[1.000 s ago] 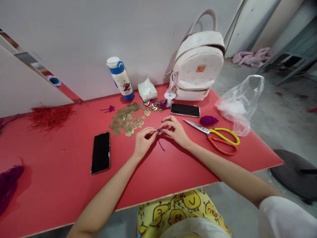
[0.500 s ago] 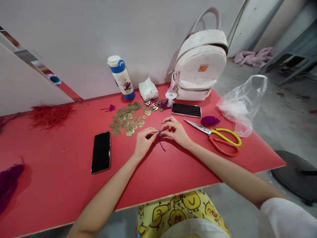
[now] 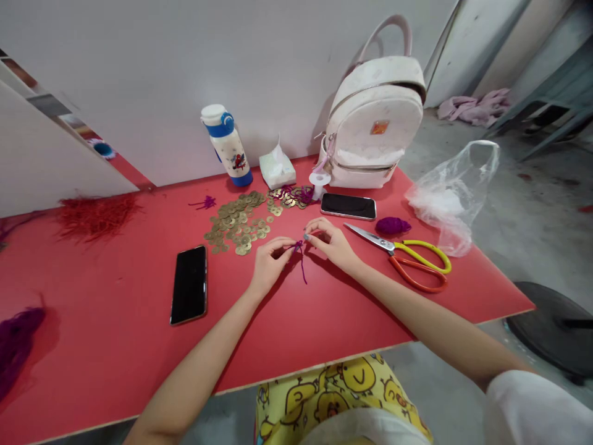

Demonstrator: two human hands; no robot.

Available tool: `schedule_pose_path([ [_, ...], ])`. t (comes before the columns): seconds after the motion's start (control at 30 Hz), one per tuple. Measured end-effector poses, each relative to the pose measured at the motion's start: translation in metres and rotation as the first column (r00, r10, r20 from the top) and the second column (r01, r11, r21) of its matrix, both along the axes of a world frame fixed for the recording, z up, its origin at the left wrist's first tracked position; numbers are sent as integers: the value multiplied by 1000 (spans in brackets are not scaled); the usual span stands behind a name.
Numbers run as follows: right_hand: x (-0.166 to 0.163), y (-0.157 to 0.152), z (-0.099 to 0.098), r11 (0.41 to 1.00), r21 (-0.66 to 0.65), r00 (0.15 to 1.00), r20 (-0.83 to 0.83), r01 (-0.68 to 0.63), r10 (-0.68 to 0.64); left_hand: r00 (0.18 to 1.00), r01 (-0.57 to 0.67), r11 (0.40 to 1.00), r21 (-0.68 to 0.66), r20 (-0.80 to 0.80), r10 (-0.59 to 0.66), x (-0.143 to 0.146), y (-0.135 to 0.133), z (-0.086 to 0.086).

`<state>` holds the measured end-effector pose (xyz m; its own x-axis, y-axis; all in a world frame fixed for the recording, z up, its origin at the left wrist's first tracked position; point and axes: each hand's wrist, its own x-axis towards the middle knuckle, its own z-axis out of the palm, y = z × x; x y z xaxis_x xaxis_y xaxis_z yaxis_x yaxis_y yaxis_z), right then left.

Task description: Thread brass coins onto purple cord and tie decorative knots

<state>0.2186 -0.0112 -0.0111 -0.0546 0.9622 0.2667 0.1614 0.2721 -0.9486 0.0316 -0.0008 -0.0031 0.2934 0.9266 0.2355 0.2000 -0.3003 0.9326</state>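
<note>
A thin strand of purple yarn [image 3: 303, 266] is bunched into a small loop or knot between my hands, with one loose end hanging down over the red table. The thumb and forefinger of my left hand [image 3: 271, 262] are pinched on it. From the other side, my right hand [image 3: 334, 247] has its thumb and fingertips closed at the upper edge of the loop, its other fingers curled above. Just beyond my hands lies a spread of brass-coloured coins [image 3: 238, 219] with holes. Scissors [image 3: 393, 247] with one yellow and one red handle lie right of my right hand.
Phones lie left [image 3: 189, 284] and behind right [image 3: 348, 206]. A purple yarn ball [image 3: 393, 225] sits by the scissors. At the back stand a bottle [image 3: 227, 145], tissue pack [image 3: 277, 170] and white backpack [image 3: 375, 123]. A plastic bag [image 3: 451, 198] rests at the right edge.
My right fingertips have drawn slightly apart from my left ones, so the purple loop shows between them. The hanging end looks longer. Left hand is nearly still.
</note>
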Motion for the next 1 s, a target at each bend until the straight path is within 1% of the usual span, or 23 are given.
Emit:
schedule_pose_path([
  [0.17,-4,-4,5,996,71,996,71,-50,45,1000,3,1000,4,19,-3,1,0,0],
  [0.23,-5,-5,5,994,76,994,84,-72,65,1000,7,1000,4,26,-7,1,-1,-1],
  [0.3,-5,-5,3,994,58,994,61,-93,90,1000,10,1000,0,22,-10,1,-1,-1],
  [0.37,-4,-4,1,992,20,992,-2,-125,125,1000,9,1000,-6,9,-9,1,-1,-1],
  [0.47,-1,-2,-1,983,-73,975,-158,-171,158,1000,-2,1000,-19,-6,2,1,-1,0],
  [0.57,1,-1,-2,977,-159,948,-305,-143,89,999,-35,999,-28,9,35,2,-1,0],
  [0.63,1,-1,-2,979,-187,942,-336,-84,17,997,-58,998,-39,38,60,2,-1,0],
  [0.67,1,-1,-1,980,-188,946,-323,-58,-6,996,-68,996,-52,51,70,1,-1,0],
  [0.73,0,-2,0,989,-143,971,-240,-24,-11,993,-88,993,-79,72,94,1,0,-1],
  [0.83,-3,-4,0,998,-19,998,-21,-54,53,986,-114,988,-105,108,125,0,2,-3],
  [0.93,-6,-5,-2,994,80,982,179,-79,64,982,-109,985,-134,140,128,0,3,-5],
  [1.0,-7,-5,-4,990,111,969,243,-84,55,981,-96,983,-157,151,120,0,2,-6],
])
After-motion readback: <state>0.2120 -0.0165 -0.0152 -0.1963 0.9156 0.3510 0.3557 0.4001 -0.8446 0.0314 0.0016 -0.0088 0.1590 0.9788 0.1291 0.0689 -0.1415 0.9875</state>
